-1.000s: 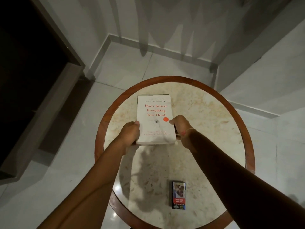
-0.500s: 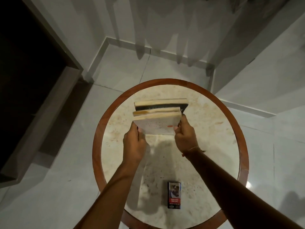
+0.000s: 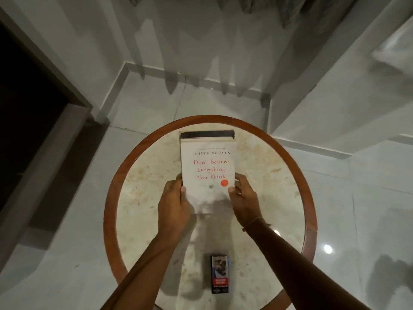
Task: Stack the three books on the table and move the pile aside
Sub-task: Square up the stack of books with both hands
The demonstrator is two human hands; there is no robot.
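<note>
Both hands, left (image 3: 173, 203) & right (image 3: 244, 199), grip the book pile (image 3: 207, 168) at its near corners toward the worktop's (image 3: 279, 175) far side; keep edges squared w/ even pressure while shifting it.

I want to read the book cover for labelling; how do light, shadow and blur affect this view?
Head view: dim overall; the white book has a readable red title, though slightly soft; shadow darkens its near end between the left hand and right hand; glare spots sit on the floor; wide-angle bending curves the table rim.
</note>
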